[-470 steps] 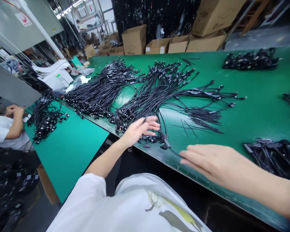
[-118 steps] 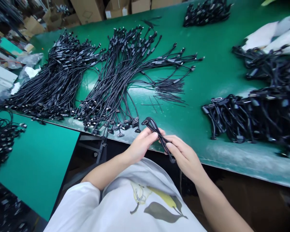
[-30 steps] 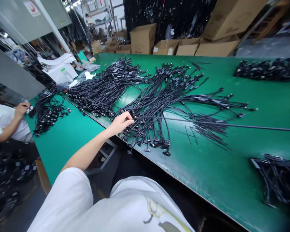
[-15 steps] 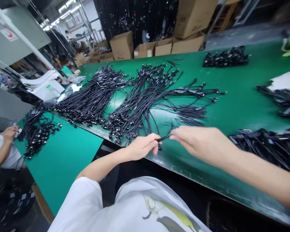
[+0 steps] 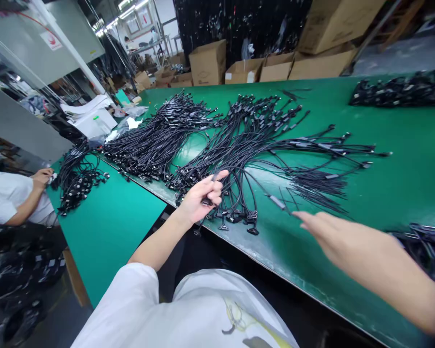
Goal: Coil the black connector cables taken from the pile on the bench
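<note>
- My left hand (image 5: 203, 198) is closed, index finger stretched toward one o'clock, with a black connector (image 5: 206, 201) showing among the curled fingers
- At three o'clock from it, my right hand (image 5: 342, 241) pinches a black cable (image 5: 266, 193) just past its grey sleeve (image 5: 277, 202)
- That cable slants between my hands over the green tabletop (image 5: 402, 164)
- One loose cable heap (image 5: 239, 137) spreads at one o'clock, another heap (image 5: 159, 135) at eleven
- A co-worker's hand (image 5: 41, 178) sits at nine
</note>
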The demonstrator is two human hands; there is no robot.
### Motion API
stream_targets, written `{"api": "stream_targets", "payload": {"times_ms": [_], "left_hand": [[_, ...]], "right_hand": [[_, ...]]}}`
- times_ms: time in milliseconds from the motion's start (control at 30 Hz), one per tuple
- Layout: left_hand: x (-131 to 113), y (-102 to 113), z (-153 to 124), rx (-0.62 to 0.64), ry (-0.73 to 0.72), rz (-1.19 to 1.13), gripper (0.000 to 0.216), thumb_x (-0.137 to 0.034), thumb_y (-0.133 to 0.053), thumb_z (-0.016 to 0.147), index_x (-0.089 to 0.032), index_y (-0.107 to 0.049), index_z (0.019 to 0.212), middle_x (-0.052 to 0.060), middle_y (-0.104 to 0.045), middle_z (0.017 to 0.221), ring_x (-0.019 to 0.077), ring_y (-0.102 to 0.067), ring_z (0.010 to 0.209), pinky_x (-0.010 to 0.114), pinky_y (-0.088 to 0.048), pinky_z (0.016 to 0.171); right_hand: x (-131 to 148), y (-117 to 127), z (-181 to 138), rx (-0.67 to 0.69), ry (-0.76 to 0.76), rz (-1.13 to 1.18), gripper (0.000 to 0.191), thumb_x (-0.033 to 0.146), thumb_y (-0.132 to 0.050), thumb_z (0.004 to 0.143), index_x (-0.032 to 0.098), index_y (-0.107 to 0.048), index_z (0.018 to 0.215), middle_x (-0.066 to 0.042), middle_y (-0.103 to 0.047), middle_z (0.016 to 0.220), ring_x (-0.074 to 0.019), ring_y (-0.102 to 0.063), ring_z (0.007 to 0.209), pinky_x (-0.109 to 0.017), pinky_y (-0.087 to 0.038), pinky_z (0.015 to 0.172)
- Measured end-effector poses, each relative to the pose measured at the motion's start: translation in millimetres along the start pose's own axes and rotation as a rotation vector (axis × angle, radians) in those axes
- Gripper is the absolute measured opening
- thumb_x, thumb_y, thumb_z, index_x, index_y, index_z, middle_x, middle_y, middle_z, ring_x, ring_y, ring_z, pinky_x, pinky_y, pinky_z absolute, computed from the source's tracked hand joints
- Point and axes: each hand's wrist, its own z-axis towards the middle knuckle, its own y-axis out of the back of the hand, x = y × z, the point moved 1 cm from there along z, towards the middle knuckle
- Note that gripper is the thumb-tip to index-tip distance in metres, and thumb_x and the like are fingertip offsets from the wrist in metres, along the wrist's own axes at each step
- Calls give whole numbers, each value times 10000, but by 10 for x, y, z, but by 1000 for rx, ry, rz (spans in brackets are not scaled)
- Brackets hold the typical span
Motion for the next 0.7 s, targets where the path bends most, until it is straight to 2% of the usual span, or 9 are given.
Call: {"api": "stream_targets", "payload": {"times_ms": [133,200,267,333,433,500,567,633,700], "left_hand": [[376,-149,36,92,-74,508,372,-417,-614,873,-148,-636,1129,76,-674,980,150,-643,867,232,-485,686],[526,-224,-23,201,-82,765,343,-471,-540,910,-158,-652,994,81,-687,995,173,-633,958,272,-480,815],[609,-264,-96,303,-25,883,341,-492,-509,923,-171,-624,908,45,-682,853,144,-622,836,272,-465,807],[629,-274,-143,344,42,770,355,-526,-533,905,-174,-577,881,-23,-579,637,102,-532,597,255,-446,669],[614,-264,-139,286,87,370,379,-541,-618,852,-173,-525,838,-101,-365,507,60,-331,432,236,-377,539],[641,-249,-114,219,109,197,384,-521,-667,822,-167,-519,801,-83,-396,537,61,-373,461,245,-399,577],[737,-226,-100,157,164,144,411,-534,-684,803,-150,-538,781,-10,-534,659,102,-536,616,272,-446,694],[885,-199,-104,72,218,119,464,-592,-664,795,-145,-544,763,30,-586,746,150,-609,770,295,-457,790],[1031,-175,-121,-38,211,86,492,-637,-627,800,-161,-513,750,-12,-528,664,129,-578,694,284,-452,758]], "right_hand": [[476,116,164,131,176,163,281,174,-371,978,183,-587,799,-11,-594,641,-128,-559,486,-280,-361,477],[502,166,294,136,126,258,301,238,-401,994,189,-571,751,-2,-573,626,-120,-535,495,-276,-323,484],[401,163,404,88,-31,352,275,333,-477,978,195,-587,767,-4,-581,663,-122,-534,546,-266,-324,509],[274,73,465,3,-274,542,238,442,-575,916,210,-614,879,-18,-606,777,-139,-560,646,-259,-388,574],[254,-209,473,-92,-588,948,432,553,-665,801,217,-585,1061,-58,-614,975,-188,-598,851,-304,-483,739],[372,-401,463,-69,-739,1190,385,558,-629,823,203,-580,965,-35,-597,844,-168,-579,777,-297,-481,711],[514,-506,460,-125,-906,1383,338,527,-598,861,193,-553,830,24,-464,633,-106,-460,585,-237,-414,575],[621,-511,475,-254,-1054,1566,349,513,-634,844,192,-514,777,67,-301,568,-68,-276,481,-195,-279,449],[688,-464,506,-297,-1113,1740,408,514,-699,796,198,-448,746,80,-244,592,-51,-169,463,-178,-174,389]]}}
